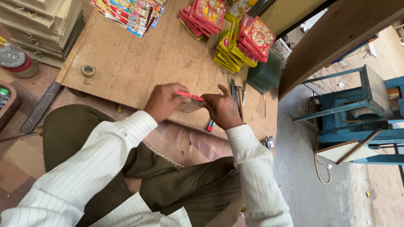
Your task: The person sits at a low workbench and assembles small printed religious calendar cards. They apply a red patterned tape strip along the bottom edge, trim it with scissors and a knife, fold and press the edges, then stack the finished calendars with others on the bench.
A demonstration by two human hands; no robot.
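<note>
My left hand and my right hand together hold a flat cardboard piece with a red patterned strip along its upper edge, just above the near edge of a low wooden board. Left fingers pinch the strip's left end; right fingers grip its right end. Both sleeves are white with thin stripes.
On the board lie a tape roll, scissors and tools, stacks of red and yellow decorated boxes, colourful printed sheets and dark green pieces. Cardboard stacks sit at left. A blue metal machine stands at right.
</note>
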